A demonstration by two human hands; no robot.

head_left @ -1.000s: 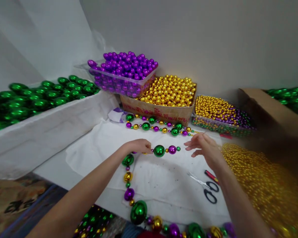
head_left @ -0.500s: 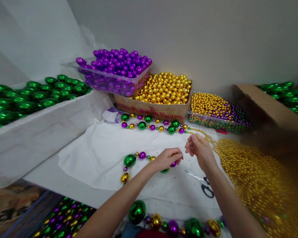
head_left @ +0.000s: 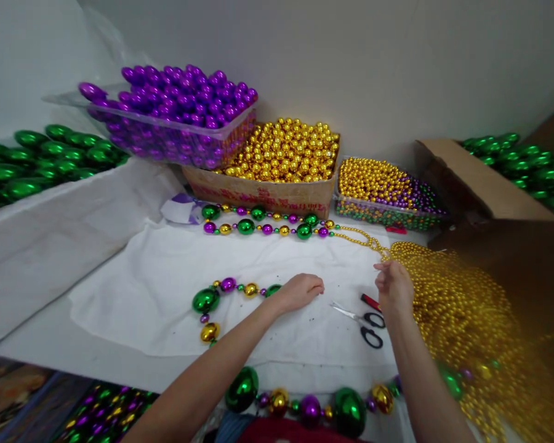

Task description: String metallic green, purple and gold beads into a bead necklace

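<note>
Gap between hands just widened: right hand (head_left: 394, 288) has shifted off to the right, left hand (head_left: 301, 290) is about where it was. Half a second ago the fingertips nearly met. Red-handled tool (head_left: 370, 301) shows again beside the scissors (head_left: 361, 319) now that the right wrist no longer covers it. Probably means a pull along the line of the bead strand (head_left: 228, 284), but any thread between the hands is too fine to make out.

Bead strand lies curved on the white cloth (head_left: 148, 301), left of the left hand; its near end passes out of sight beneath that hand. Left hand: palm down, fingers gathered narrow over the hidden end; grip itself can't be seen. Right hand: fingers curled in, thumb near index, narrow; can't tell if anything is pinched.

Edges: table (head_left: 41, 364) ends at lower left, well apart from the hands. Large-bead strand (head_left: 349, 411) runs along the near side, partly under the right forearm; whether it joins the bead strand is hidden by the left forearm. Gold bead heap (head_left: 457, 301) sits just beside the right hand, so little room that way. Scissors lie between the hands, toward the person, blades pointing left, easy to snag. Laid-out strand (head_left: 246, 227) and the cardboard box (head_left: 277, 195) bound the far side. Best room for moving: over the cloth, left of and beyond the left hand.
</note>
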